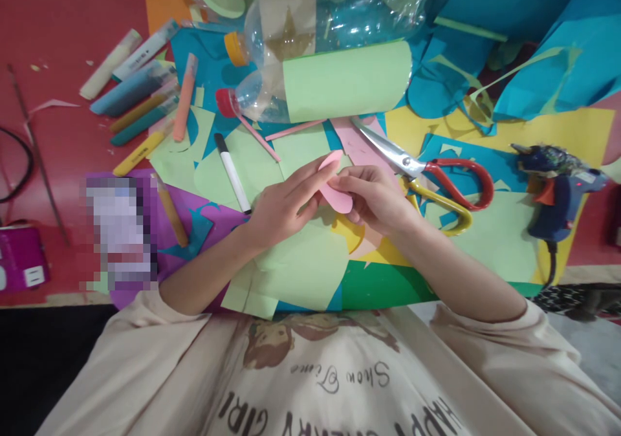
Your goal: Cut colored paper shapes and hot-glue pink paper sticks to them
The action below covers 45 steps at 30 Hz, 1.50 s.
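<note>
A small pink paper piece [338, 198], cut with rounded ends, is held between both hands over the middle of the work surface. My left hand [286, 206] has its fingers closed on its left side, with the index finger lying along the paper. My right hand [376, 196] pinches the same piece between thumb and fingers. Beneath the hands are pale green paper sheets [295, 268]. Just right of my right hand lie scissors [412, 164] with one red and one yellow handle. The fingertips partly hide the paper's middle.
Behind the hands, a red-capped bottle [255, 96] wrapped in green paper lies on its side, near an orange-capped bottle [252, 32]. Markers [140, 87] cluster at left, above a blurred phone [121, 229]. A blue glue gun [557, 203] rests at right.
</note>
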{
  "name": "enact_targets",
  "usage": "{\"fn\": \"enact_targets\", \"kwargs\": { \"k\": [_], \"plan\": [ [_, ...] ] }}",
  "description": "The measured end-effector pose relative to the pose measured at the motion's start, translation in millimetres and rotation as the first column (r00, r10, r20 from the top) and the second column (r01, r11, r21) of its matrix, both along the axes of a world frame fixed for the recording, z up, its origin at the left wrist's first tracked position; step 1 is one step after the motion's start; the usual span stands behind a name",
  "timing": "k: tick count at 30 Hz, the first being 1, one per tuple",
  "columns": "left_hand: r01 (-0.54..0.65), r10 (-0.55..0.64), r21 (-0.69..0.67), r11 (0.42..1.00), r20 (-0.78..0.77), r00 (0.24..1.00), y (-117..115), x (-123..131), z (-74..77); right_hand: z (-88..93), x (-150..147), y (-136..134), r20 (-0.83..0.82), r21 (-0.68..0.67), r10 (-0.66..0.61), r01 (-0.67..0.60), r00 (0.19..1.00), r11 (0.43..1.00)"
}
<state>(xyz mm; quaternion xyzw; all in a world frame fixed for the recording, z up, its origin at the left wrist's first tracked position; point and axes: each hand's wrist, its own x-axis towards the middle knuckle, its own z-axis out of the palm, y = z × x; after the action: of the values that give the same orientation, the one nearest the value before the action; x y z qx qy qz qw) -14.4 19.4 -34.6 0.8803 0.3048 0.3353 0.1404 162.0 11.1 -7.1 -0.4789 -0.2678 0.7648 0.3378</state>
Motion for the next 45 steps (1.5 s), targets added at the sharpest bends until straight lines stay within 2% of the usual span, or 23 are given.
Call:
{"fn": "enact_targets", "kwargs": {
  "k": [15,19,23,28,30,32,35,37,39,40,42,45],
  "plan": [
    [0.0,-0.001,0.013,1.0,0.038,0.999,1,0,-1.9,0.7,0,0,-0.016,-0.006,0.009,-0.009,1.0,1.0],
    [-0.025,0.028,-0.059,0.998,0.053,0.998,2,-2,-2.6,3.0,-1,-1,-0.007,0.004,0.012,-0.012,1.0,1.0],
    [-0.047,0.069,-0.142,0.989,0.148,0.987,3,-2,-4.0,3.8,-2,-1,-0.007,0.004,0.007,-0.007,1.0,1.0],
    [0.0,0.039,-0.155,0.988,0.247,0.968,5,-2,-6.5,2.2,-2,-2,0.106,0.127,-0.035,0.021,0.994,0.992],
    [-0.019,0.094,-0.229,0.973,0.322,0.942,4,-2,-5.0,1.7,-2,-3,0.181,0.228,-0.063,0.02,0.981,0.973],
    [-0.069,0.224,-0.351,0.934,0.423,0.878,4,-1,-1.9,1.6,-1,-4,0.254,0.366,-0.096,-0.004,0.963,0.931],
    [-0.065,0.367,-0.516,0.854,0.508,0.779,6,0,3.1,1.7,0,-5,0.373,0.567,-0.156,-0.092,0.915,0.819],
    [-0.013,0.377,-0.602,0.799,0.482,0.791,7,0,5.5,1.3,1,-6,0.47,0.658,-0.2,-0.19,0.86,0.729],
    [0.006,0.36,-0.658,0.753,0.418,0.834,7,1,7.6,0.3,2,-6,0.548,0.713,-0.25,-0.289,0.798,0.639],
    [-0.003,0.346,-0.664,0.748,0.386,0.855,7,1,8.7,-0.5,3,-7,0.568,0.735,-0.276,-0.327,0.776,0.594],
    [-0.037,0.315,-0.633,0.773,0.333,0.889,6,2,10.9,-2.0,3,-8,0.577,0.771,-0.322,-0.371,0.75,0.517],
    [-0.041,0.249,-0.551,0.834,0.309,0.918,6,2,12.7,-3.8,3,-9,0.573,0.797,-0.361,-0.399,0.736,0.453]
  ]
}}
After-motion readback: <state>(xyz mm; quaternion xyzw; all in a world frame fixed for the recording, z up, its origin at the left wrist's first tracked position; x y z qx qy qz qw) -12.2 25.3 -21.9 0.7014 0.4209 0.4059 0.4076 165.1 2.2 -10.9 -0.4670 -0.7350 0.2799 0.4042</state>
